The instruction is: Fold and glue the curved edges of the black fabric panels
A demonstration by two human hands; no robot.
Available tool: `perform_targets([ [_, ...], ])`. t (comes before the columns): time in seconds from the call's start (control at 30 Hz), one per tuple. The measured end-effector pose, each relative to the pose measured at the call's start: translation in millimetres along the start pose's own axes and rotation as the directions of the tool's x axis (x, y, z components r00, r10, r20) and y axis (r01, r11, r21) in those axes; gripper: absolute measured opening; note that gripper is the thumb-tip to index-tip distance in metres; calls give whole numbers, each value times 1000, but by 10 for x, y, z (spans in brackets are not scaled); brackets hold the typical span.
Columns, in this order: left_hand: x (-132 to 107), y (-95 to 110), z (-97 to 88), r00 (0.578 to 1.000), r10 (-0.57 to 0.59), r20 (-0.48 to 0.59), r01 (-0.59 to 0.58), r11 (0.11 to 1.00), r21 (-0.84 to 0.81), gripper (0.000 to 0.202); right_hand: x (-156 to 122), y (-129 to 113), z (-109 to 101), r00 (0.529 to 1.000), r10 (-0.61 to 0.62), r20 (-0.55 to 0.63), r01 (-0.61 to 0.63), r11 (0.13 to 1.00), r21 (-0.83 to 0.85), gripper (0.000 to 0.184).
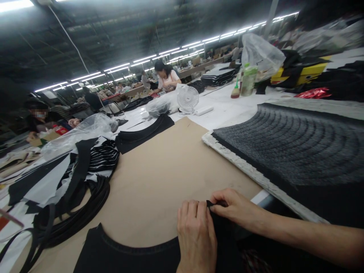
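Observation:
A black fabric piece (133, 258) with a curved, stitched-looking edge lies on the brown board at the near side. My left hand (196, 231) rests on it near the right end, fingers together and curled over the edge. Right beside it, my right hand (231, 206) pinches a corner of the same black fabric between thumb and fingers. The fingertips of my left hand are hidden under the hand. The two hands nearly touch at that corner.
The brown board (153, 182) covers the table ahead. Black curved strips (85, 216) and a stack of curved black pieces (145, 132) lie left. At right, a pale-edged board (236, 159) bears overlapping dark pieces (295, 144). A white fan (187, 99) and bottles (248, 79) stand behind.

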State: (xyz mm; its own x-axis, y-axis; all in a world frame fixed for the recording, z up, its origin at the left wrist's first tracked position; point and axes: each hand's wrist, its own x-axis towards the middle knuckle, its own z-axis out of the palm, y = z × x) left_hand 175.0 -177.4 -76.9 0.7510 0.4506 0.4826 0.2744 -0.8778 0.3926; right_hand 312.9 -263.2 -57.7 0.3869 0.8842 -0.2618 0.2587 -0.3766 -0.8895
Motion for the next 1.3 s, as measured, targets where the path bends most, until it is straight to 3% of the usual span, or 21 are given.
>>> perform_targets([
  [0.3,103,48,-123,1000,8,-14,-7,997,72,22,-30,-79,8,999,-32,-36,29,998,-59,9],
  [0.4,210,33,-199,986,-135,94,139,990,-38,20,-33,-62,-9,1000,-10,-24,8,997,-73,10],
  [0.47,283,-4,-238,934,-248,257,300,935,-187,18,-23,-34,-21,1000,1,-27,-4,995,-101,10],
  [0.53,318,-59,-245,862,-301,407,448,828,-337,18,-10,-12,-32,999,13,-31,-17,989,-144,10],
  [0.57,314,-89,-233,842,-314,438,492,779,-389,19,-5,-8,-36,999,21,-32,-26,985,-169,11],
  [0.63,262,-136,-180,843,-333,422,510,743,-433,16,3,-17,-43,999,28,-36,-35,973,-228,12],
  [0.87,4,-49,65,939,-262,224,319,907,-275,36,-12,-58,-95,992,-47,-118,-11,893,-449,6],
  [0.93,-4,-26,91,950,-246,194,290,924,-249,38,-11,-36,-127,989,-85,-120,17,879,-477,16],
  [1.1,-21,-108,101,970,-169,176,202,961,-190,41,68,-23,-240,940,-334,69,320,794,-516,38],
  [1.2,-82,-178,106,988,-50,149,67,992,-110,39,156,-36,-300,902,-384,195,427,734,-529,31],
  [1.3,-151,-198,129,992,69,104,-72,997,20,39,236,-21,-338,879,-406,249,475,705,-527,23],
])
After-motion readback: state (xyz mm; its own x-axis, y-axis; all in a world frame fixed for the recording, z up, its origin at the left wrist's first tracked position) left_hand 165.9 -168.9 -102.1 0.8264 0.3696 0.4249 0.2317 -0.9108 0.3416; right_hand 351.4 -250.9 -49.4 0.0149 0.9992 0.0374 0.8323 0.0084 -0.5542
